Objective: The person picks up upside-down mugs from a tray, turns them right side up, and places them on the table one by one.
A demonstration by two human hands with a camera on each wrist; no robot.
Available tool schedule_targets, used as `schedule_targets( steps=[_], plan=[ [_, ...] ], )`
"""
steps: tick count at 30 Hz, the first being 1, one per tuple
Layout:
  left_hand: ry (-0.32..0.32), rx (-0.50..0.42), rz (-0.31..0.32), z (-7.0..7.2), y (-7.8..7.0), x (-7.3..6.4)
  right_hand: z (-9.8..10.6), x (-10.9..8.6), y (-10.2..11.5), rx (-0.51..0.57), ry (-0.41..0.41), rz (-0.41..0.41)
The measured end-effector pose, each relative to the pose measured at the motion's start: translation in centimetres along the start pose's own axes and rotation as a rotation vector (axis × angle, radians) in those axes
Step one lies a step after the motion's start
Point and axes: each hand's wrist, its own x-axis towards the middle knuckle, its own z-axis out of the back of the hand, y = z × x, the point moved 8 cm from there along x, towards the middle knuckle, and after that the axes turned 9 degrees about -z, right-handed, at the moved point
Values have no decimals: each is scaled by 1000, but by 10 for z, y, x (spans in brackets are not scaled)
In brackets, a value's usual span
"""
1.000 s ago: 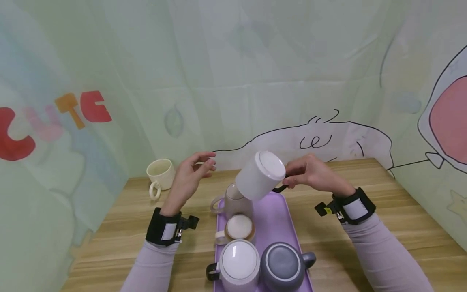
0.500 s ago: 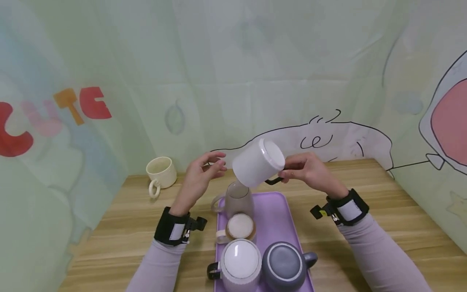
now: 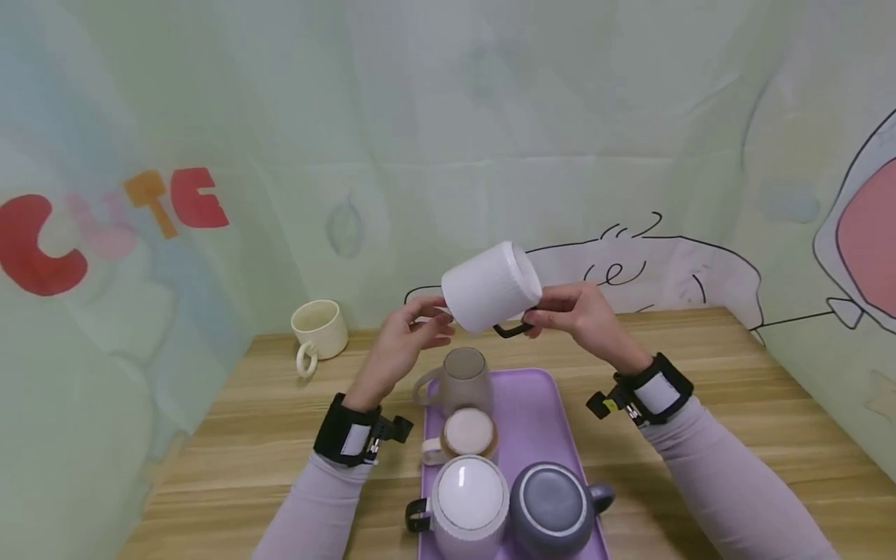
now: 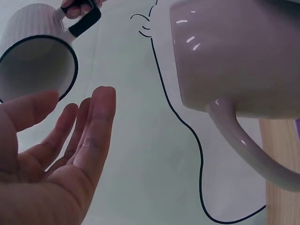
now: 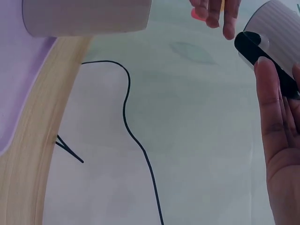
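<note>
In the head view a white ribbed mug (image 3: 486, 289) hangs tilted in the air above the far end of the purple tray, its base turned up and to the right. My right hand (image 3: 584, 320) pinches its black handle (image 5: 262, 56) between thumb and fingers. Close to the mug's mouth is my left hand (image 3: 406, 342), fingers loosely spread and holding nothing. The left wrist view shows the dark-rimmed opening (image 4: 40, 63) facing this hand, the fingertips right by the rim. Below, a greyish-brown mug (image 3: 465, 385) stands at the tray's far left corner.
On the purple tray (image 3: 528, 404) stand a small cream-and-brown mug (image 3: 469, 435), a white mug (image 3: 470, 498) with a black handle and a dark grey mug (image 3: 553, 505), bases up. A cream mug (image 3: 322, 330) sits on the wooden table (image 3: 238, 435) at back left, before a printed cloth (image 3: 434, 117).
My right hand has raised the white mug slightly, moved it left and tipped it nearer to lying sideways. My left hand has moved right, up to the mug's mouth.
</note>
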Motion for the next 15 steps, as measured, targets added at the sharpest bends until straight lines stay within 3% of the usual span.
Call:
schedule_targets(
  steps=[7,15],
  plan=[
    [28,-44,25,-10,7,0,-4,6,-7,90,9,-25],
    [37,-118,38,-19,9,-1,-7,11,-8,115,7,-11]
  ],
)
